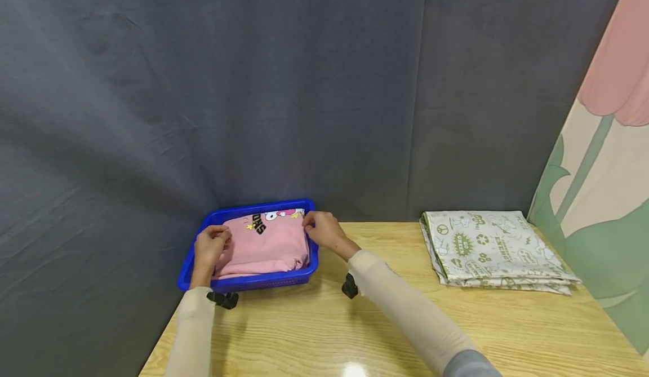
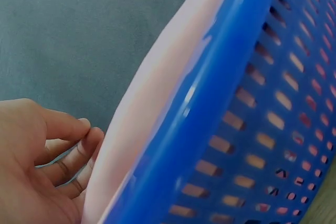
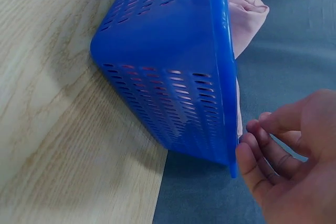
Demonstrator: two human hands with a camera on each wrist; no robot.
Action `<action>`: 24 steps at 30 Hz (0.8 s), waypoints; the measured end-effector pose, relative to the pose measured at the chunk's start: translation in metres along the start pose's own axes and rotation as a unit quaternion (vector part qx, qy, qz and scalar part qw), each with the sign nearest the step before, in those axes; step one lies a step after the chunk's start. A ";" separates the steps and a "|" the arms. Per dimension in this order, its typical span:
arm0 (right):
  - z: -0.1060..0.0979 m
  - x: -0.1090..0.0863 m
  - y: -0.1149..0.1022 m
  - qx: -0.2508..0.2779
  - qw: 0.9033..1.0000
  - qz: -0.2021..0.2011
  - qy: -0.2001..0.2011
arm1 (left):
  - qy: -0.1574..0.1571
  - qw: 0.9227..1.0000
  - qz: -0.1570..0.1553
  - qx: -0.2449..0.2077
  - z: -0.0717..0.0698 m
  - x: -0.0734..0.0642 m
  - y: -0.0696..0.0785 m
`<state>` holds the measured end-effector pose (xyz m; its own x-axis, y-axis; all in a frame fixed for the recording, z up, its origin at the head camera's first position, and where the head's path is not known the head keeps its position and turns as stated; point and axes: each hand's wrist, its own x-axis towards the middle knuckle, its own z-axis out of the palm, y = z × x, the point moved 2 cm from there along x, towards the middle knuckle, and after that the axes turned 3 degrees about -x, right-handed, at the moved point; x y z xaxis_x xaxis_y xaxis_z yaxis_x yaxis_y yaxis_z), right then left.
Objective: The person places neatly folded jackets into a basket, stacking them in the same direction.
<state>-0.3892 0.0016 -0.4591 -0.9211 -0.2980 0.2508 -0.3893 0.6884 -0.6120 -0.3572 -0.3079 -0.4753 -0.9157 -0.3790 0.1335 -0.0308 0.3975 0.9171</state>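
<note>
A folded pink garment [image 1: 266, 244] with a cartoon print and dark letters lies in a blue plastic basket [image 1: 291, 279]. My left hand [image 1: 210, 247] is over the basket's left side, fingers bent beside the garment. In the left wrist view, its thumb tip meets a fingertip, and no cloth shows between them. My right hand [image 1: 327, 231] is at the basket's right rim, near the garment's printed corner. Its fingers [image 3: 249, 163] are loosely bent by the rim in the right wrist view, with no cloth visibly pinched. Some fingertips are close to the cloth; contact is unclear.
A folded white cloth with green print [image 1: 487, 247] lies on the right of the wooden table [image 1: 304, 332]. Behind the table hangs a dark grey curtain [image 1: 314, 95]. A wall with a painted tulip [image 1: 616, 84] stands at the right.
</note>
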 end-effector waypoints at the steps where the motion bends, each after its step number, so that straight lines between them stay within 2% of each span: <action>1: 0.000 0.000 0.001 0.001 1.000 0.000 0.001 | -0.003 1.000 -0.002 -0.004 0.001 -0.001 0.000; 8: -0.008 -0.002 0.008 0.016 1.000 -0.002 0.013 | -0.024 1.000 -0.017 -0.008 0.008 -0.005 0.004; 14: -0.020 -0.005 0.013 0.031 0.999 0.000 0.027 | -0.037 0.999 -0.007 -0.023 0.016 -0.008 0.012; 19: -0.029 -0.009 0.018 0.036 0.999 -0.007 0.029 | -0.042 0.998 0.008 -0.055 0.023 -0.009 0.022; 24: -0.043 -0.014 0.024 0.050 0.999 0.014 0.016 | -0.064 0.993 0.010 -0.095 0.035 -0.013 0.034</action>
<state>-0.3864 0.0505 -0.4453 -0.9319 -0.2568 0.2563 -0.3624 0.6258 -0.6907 -0.3606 -0.2601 -0.4591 -0.9590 -0.2594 0.1144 0.0525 0.2341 0.9708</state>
